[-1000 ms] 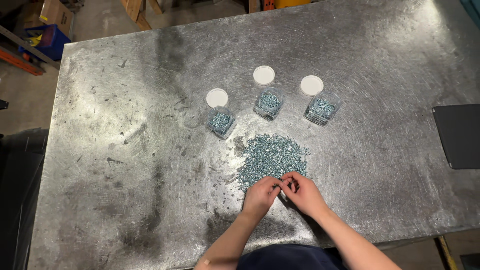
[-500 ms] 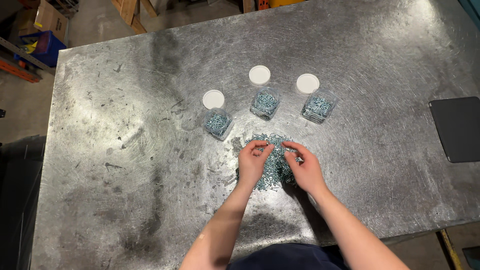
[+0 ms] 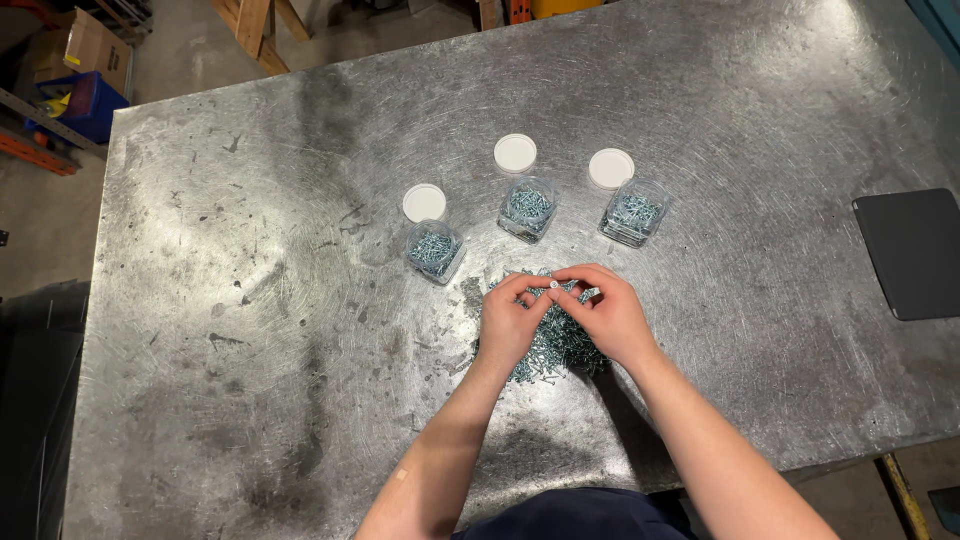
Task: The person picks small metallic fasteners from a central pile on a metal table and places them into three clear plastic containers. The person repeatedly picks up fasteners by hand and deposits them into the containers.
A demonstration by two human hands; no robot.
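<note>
A pile of small silvery screws lies on the scratched metal table. Both of my hands rest over the pile's far side. My left hand and my right hand meet fingertip to fingertip, pinching one small screw between them. Beyond the pile stand three clear jars holding screws: the left jar, the middle jar and the right jar. A white lid lies behind each: the left lid, the middle lid and the right lid.
A dark flat tablet-like slab lies at the table's right edge. Past the far left corner are a cardboard box, a blue crate and wooden pallet legs on the floor.
My hands moved from the near edge of the pile up across it to its far side, and the fingertips now meet around a single screw.
</note>
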